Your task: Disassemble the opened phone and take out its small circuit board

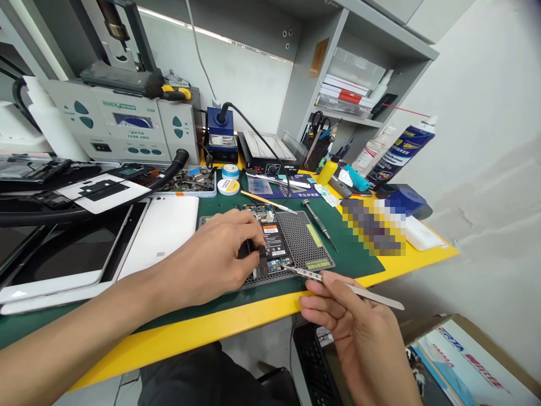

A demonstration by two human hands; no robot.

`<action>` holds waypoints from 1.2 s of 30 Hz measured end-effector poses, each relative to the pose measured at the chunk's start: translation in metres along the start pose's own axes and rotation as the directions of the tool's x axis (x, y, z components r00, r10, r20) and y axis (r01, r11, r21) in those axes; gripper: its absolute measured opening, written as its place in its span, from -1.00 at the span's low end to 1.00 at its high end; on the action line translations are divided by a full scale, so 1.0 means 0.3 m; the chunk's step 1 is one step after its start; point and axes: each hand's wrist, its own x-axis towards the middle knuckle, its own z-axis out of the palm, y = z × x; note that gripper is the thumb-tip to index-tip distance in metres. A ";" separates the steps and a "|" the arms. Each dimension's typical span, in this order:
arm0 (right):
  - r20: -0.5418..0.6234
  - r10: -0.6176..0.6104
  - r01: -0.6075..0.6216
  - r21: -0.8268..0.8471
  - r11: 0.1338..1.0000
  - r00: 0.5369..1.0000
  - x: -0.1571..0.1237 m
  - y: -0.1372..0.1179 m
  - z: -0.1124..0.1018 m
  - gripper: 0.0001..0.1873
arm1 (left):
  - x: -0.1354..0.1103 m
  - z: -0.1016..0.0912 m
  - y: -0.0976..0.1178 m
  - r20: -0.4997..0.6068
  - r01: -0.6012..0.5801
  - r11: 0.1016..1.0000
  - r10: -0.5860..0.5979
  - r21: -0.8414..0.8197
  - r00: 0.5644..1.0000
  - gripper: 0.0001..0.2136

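An opened phone [274, 239] lies on a black perforated mat [302, 237], its battery and circuit boards bare. My left hand [226, 248] rests over the phone's left side, fingers curled and closed. Between its thumb and fingertips is a thin black strip [262, 262] that hangs over the phone's lower end; its far side is hidden by the fingers. In my right hand [350, 316] is a pair of metal tweezers [310, 274], gripped between thumb and fingers. Their tips touch or hover just above the small board at the phone's near end; I cannot tell which.
A screwdriver [320, 224] and an orange-handled pen-like tool [268, 201] lie near the phone. White tablets [163, 231] and a black hose [84, 214] crowd the left. Behind stand a rework station [127, 127], round tins [229, 186] and a spray can [403, 152]. The yellow table edge [190, 338] runs in front.
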 end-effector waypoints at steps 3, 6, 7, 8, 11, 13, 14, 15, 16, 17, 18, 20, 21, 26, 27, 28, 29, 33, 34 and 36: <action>-0.003 -0.013 0.013 0.000 1.000 1.000 -0.002 0.006 0.000 -0.69 | 0.002 0.003 -0.004 -0.003 -0.014 1.000 0.014 0.001 1.000 -0.92; -0.025 -0.035 0.035 0.002 0.999 0.999 -0.003 0.009 0.002 -0.68 | 0.006 0.006 -0.010 -0.009 -0.016 1.000 0.016 0.002 1.000 -0.92; -0.028 -0.041 0.041 0.004 0.999 0.999 -0.003 0.009 0.004 -0.67 | 0.007 0.008 -0.012 -0.011 -0.017 1.000 0.017 0.003 1.000 -0.92; -0.032 -0.046 0.046 0.004 0.999 0.998 -0.002 0.008 0.006 -0.67 | 0.008 0.009 -0.014 -0.013 -0.020 1.000 0.020 0.005 1.000 -0.91; -0.034 -0.052 0.053 0.008 0.999 0.998 0.003 0.006 0.012 -0.68 | 0.007 0.011 -0.017 -0.020 -0.032 0.999 0.033 0.009 0.999 -0.90; -0.025 -0.051 0.051 0.004 0.999 0.998 0.005 0.007 0.013 -0.69 | 0.004 0.010 -0.016 -0.022 -0.038 0.999 0.038 0.011 0.999 -0.90; -0.019 -0.055 0.055 0.001 0.999 0.998 0.004 0.009 0.013 -0.69 | 0.003 0.010 -0.015 -0.022 -0.040 0.999 0.040 0.012 0.999 -0.90; -0.016 -0.059 0.059 -0.003 0.998 0.998 0.003 0.011 0.012 -0.70 | 0.003 0.009 -0.015 -0.023 -0.042 0.999 0.042 0.012 0.999 -0.90; -0.013 -0.068 0.068 -0.008 0.998 0.998 0.001 0.014 0.011 -0.70 | 0.002 0.009 -0.015 -0.025 -0.044 0.999 0.045 0.013 0.999 -0.90; -0.008 -0.082 0.082 -0.009 0.997 0.997 -0.002 0.018 0.010 -0.71 | 0.003 0.009 -0.014 -0.028 -0.045 0.999 0.045 0.014 0.999 -0.90; -0.005 -0.100 0.100 -0.007 0.995 0.995 -0.005 0.022 0.009 -0.72 | 0.003 0.009 -0.015 -0.031 -0.046 0.999 0.047 0.014 0.998 -0.90; 0.003 -0.125 0.125 0.002 0.992 0.992 -0.009 0.031 0.007 -0.74 | 0.005 0.010 -0.015 -0.037 -0.048 0.999 0.049 0.014 0.998 -0.91; 0.009 -0.131 0.131 0.009 0.991 0.991 -0.010 0.036 0.006 -0.74 | 0.005 0.011 -0.016 -0.038 -0.049 0.999 0.049 0.014 0.998 -0.91; 0.012 -0.111 0.110 0.055 0.992 0.994 -0.010 0.051 -0.001 -0.75 | 0.006 0.012 -0.016 -0.035 -0.056 0.998 0.056 0.012 0.998 -0.92; 0.013 -0.102 0.101 0.061 0.993 0.995 -0.010 0.053 -0.003 -0.76 | 0.005 0.011 -0.015 -0.035 -0.053 0.999 0.053 0.011 0.998 -0.92; 0.010 -0.095 0.094 0.065 0.993 0.995 -0.011 0.054 -0.004 -0.76 | 0.004 0.010 -0.015 -0.034 -0.049 0.999 0.049 0.010 0.998 -0.92; 0.010 -0.086 0.085 0.067 0.994 0.996 -0.011 0.055 -0.006 -0.76 | 0.003 0.008 -0.014 -0.033 -0.046 0.999 0.046 0.009 0.998 -0.92; -0.031 -0.044 0.046 0.077 0.996 0.999 -0.018 0.056 -0.006 -0.72 | 0.003 0.005 -0.012 -0.029 -0.039 0.999 0.039 0.009 0.999 -0.91; -0.044 -0.024 0.027 0.082 0.996 0.999 -0.021 0.055 -0.005 -0.70 | 0.004 0.006 -0.013 -0.028 -0.038 0.999 0.038 0.009 0.999 -0.91; -0.078 0.023 -0.015 0.101 0.995 0.997 -0.025 0.050 0.000 -0.65 | 0.006 0.008 -0.016 -0.027 -0.035 0.999 0.035 0.007 0.999 -0.92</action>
